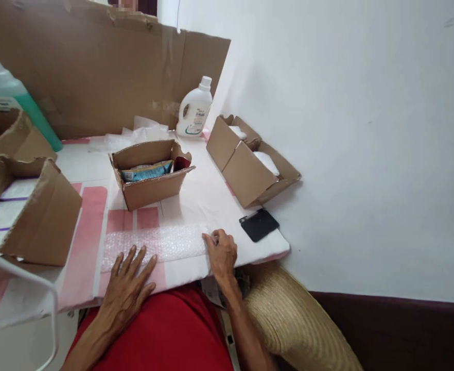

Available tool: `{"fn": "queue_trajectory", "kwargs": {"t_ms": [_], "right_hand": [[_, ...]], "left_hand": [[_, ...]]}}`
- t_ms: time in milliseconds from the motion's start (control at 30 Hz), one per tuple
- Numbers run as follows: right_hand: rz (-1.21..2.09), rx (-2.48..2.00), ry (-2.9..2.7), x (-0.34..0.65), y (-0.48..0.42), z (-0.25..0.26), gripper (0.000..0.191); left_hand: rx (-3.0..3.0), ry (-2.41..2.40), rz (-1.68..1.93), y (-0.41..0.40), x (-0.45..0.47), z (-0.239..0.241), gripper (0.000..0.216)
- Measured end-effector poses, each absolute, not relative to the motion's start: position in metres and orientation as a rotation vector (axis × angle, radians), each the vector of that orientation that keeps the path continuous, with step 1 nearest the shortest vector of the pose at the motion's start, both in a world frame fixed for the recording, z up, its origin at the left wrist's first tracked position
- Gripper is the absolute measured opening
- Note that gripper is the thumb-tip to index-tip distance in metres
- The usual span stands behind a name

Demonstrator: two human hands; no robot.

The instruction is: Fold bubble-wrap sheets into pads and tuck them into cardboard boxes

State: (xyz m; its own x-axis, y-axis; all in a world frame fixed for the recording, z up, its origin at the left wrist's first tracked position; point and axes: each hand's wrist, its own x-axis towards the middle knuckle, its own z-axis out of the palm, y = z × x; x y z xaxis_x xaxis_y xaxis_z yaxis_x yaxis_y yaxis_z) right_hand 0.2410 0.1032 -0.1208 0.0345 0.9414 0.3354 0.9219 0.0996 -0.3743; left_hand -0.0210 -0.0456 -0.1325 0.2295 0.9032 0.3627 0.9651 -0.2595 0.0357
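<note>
A strip of clear bubble wrap [173, 243] lies flat along the near side of the table. My left hand [128, 278] rests on its left part with the fingers spread. At the strip's right end, my right hand [222, 253] has its thumb and fingers drawn together, pinching the edge of the wrap. Just beyond the wrap stands a small cardboard box [152, 193] with a blue packet [147, 172] and a dark red item [181, 164] inside. A black phone-like flat object [259, 225] lies to the right of my right hand.
Cardboard boxes with white items [246, 178] stand at the right by the wall. A white jug [196, 111] and crumpled clear plastic [134, 135] are at the back. On the left are a box of white packs [57, 216] and a green bottle [37, 111]. A woven straw object [292, 314] sits below the table's edge.
</note>
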Motion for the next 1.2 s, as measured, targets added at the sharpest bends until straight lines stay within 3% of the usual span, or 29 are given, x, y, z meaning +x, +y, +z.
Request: {"fn": "queue_trajectory", "kwargs": {"t_ms": [133, 267, 400, 567, 700, 833, 967, 1200], "right_hand": [[-0.113, -1.396, -2.021, 0.201, 0.067, -0.109, 0.04], [0.212, -0.76, -2.519, 0.161, 0.032, -0.11, 0.065], [0.267, -0.991, -2.64, 0.195, 0.032, -0.126, 0.085], [0.139, -1.386, -2.566, 0.265, 0.046, -0.137, 0.086], [0.087, -1.492, -2.509, 0.262, 0.043, -0.126, 0.089], [0.08, -1.302, -2.427, 0.227, 0.034, -0.105, 0.066], [0.39, -0.791, -2.467, 0.191, 0.032, -0.102, 0.039], [0.578, -0.814, -2.388, 0.171, 0.034, -0.117, 0.03]], "left_hand": [[-2.302, -1.75, -0.459, -0.045, -0.022, -0.133, 0.057], [-2.346, -1.666, -0.599, -0.044, -0.026, -0.137, 0.057], [-2.355, -1.751, -0.543, -0.044, -0.024, -0.135, 0.06], [-2.349, -1.805, -0.534, -0.043, -0.019, -0.128, 0.058], [-2.342, -1.795, -0.517, -0.043, -0.021, -0.13, 0.057], [-2.319, -1.825, -0.481, -0.044, -0.022, -0.133, 0.058], [-2.306, -1.805, -0.496, -0.044, -0.02, -0.132, 0.057], [-2.178, -1.954, -0.677, -0.047, -0.033, -0.109, 0.049]]}}
